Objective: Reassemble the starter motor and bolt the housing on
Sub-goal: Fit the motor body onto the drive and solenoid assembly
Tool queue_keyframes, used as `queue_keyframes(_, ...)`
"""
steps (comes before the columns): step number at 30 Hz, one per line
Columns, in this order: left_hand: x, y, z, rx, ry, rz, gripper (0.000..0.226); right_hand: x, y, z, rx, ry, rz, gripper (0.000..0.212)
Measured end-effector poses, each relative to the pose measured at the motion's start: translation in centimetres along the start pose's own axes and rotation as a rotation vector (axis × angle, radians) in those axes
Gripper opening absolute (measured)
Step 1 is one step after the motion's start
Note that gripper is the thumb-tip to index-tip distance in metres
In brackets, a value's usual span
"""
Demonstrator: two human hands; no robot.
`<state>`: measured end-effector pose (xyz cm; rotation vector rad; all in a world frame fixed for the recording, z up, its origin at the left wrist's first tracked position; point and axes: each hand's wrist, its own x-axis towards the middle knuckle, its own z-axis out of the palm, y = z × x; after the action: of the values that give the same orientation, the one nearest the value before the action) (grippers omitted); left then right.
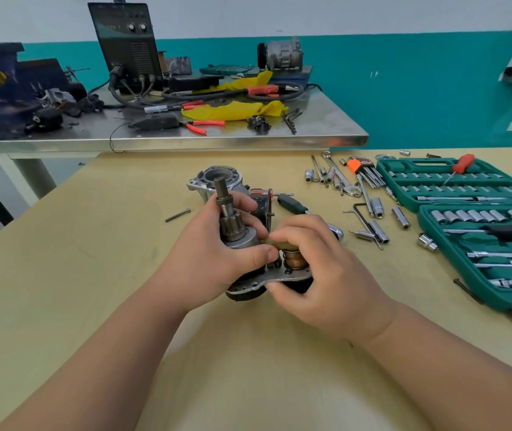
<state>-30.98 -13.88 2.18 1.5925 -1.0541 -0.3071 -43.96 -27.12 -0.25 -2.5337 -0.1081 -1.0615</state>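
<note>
head view: a pale wooden table (pixel 92 290) fills the lower frame, and both hands meet on one part at centre.
starter motor (pixel 229 219): centre frame, held upright with its geared shaft pointing up; a flat metal plate (pixel 279 277) sits at its base.
left hand (pixel 204 256): wrapped round the motor's drum below the gear, thumb across the front.
right hand (pixel 326 269): fingertips pinch a small brass-coloured piece (pixel 279 242) above a coppery coil (pixel 295 259) on the plate; thumb tucked under the plate's edge.
housing (pixel 217 177): grey cast part on the table just behind the motor, opening upward.
bolt (pixel 177 214): lies alone, left of the housing.
socket set (pixel 466 194): open green case at right; loose sockets (pixel 401 216) and hex keys (pixel 365 172) lie between it and the hands.
steel bench (pixel 186 140): upper left, cluttered with tools and yellow cloth (pixel 232 110).
</note>
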Motion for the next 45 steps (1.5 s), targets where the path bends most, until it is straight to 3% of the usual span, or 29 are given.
queue_keyframes(4,0.2,-0.1,-0.7,-0.047,-0.047,-0.028,0.055,0.1,0.3,0.1,0.030,-0.040,0.078,0.049)
queue_keyframes(11,0.9,-2.2,-0.9,-0.286,-0.108,-0.309,0.072,0.7,0.9,0.2,0.276,-0.140,0.491,0.052)
queue_keyframes(16,0.9,-2.2,-0.5,-0.325,-0.113,-0.369,0.046,1.1,0.8,-0.3,0.365,-0.150,0.715,0.049)
queue_keyframes(19,0.8,-1.0,-0.8,-0.214,-0.098,-0.305,0.046,1.9,0.4,-1.3,0.571,-0.102,0.787,0.032)
queue_keyframes(24,-1.2,1.0,-4.0,0.173,-0.012,0.098,0.039,2.4,-1.1,-3.0,1.244,-0.200,1.052,0.027)
queue_keyframes(26,-2.3,1.2,-4.5,0.275,-0.079,0.267,0.071,2.4,-2.0,-2.9,1.388,-0.335,1.140,0.027)
queue_keyframes(29,-2.9,0.7,-4.6,0.288,-0.237,0.202,0.097,2.6,-2.7,-2.4,1.488,-0.415,1.315,0.022)
queue_keyframes(32,-2.9,-0.3,-4.2,0.269,-0.158,0.152,0.098,3.3,-2.8,-1.7,1.585,-0.490,1.362,0.041)
queue_keyframes(34,-2.7,-1.1,-3.6,0.108,-0.042,0.145,0.086,4.0,-2.7,-1.2,1.651,-0.533,1.333,0.060)
queue_keyframes(38,-2.2,-1.9,-3.5,-0.118,0.147,0.130,0.069,6.3,-1.9,-0.4,1.521,-0.594,1.195,0.087)
queue_keyframes(42,-1.9,-3.0,-4.7,-0.199,0.237,0.054,0.065,9.1,-1.2,0.8,1.217,-0.706,1.067,0.093)
queue_keyframes(45,-1.8,-4.0,-5.2,-0.271,0.265,0.003,0.062,11.2,-0.3,1.5,0.572,-0.552,0.856,0.084)
